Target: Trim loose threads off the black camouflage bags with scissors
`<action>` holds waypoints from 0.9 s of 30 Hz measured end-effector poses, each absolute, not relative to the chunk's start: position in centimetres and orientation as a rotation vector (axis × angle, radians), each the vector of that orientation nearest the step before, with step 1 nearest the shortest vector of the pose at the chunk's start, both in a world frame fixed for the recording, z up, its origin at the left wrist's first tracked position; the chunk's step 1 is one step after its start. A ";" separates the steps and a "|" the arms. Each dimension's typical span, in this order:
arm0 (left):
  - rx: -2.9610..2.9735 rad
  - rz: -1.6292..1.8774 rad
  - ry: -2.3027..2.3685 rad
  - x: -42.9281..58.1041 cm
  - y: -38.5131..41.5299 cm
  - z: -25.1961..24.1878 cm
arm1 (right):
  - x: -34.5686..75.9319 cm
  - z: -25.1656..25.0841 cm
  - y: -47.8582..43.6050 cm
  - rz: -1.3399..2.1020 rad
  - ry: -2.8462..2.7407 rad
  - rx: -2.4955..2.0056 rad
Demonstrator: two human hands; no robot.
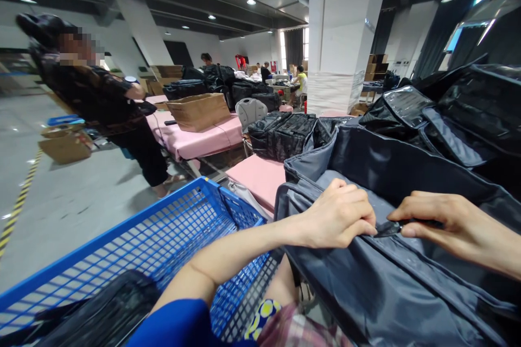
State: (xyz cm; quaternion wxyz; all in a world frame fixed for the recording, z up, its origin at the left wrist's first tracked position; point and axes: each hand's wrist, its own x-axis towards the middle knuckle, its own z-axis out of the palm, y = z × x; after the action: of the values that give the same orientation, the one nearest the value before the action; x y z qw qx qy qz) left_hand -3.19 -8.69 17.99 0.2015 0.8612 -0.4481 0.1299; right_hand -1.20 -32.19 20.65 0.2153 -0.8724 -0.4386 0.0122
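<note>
A large bag [391, 293] with a shiny grey-blue lining lies opened in front of me, its dark inner wall standing up behind my hands. My left hand [340, 214] is closed in a pinch on the edge of the bag's lining. Opposite it, my right hand [443, 219] grips a small black tool [388, 229] between thumb and fingers. The tool's narrow end points at my left fingertips, right by the seam; its exact kind is hard to make out. My fingers hide the bit of lining being pinched.
A blue plastic crate [163, 238] with a black bag [106, 309] in it stands at my left. Finished-looking black bags [285, 133] sit beyond on a pink-covered table [258, 176]. More bags [480, 103] pile up at right. A person [118, 103] stands at left.
</note>
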 end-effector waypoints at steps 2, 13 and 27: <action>2.402 0.368 -1.248 -3.1 -8.7 18.0 | -1.4 20.7 -32.0 0.046 -1.220 -2.418; 2.377 0.439 -1.171 -3.1 -8.0 17.6 | -1.2 20.4 -32.3 0.048 -1.137 -2.405; 2.353 0.362 -1.153 -2.7 -8.1 17.8 | -0.3 19.8 -30.3 -0.088 -1.272 -2.409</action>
State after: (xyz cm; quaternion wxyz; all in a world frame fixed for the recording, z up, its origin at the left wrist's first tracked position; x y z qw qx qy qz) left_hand -2.73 -8.06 17.82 0.2458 0.8623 -0.4225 0.1326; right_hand -0.28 -30.31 19.80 0.2065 -0.8647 -0.4568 -0.0317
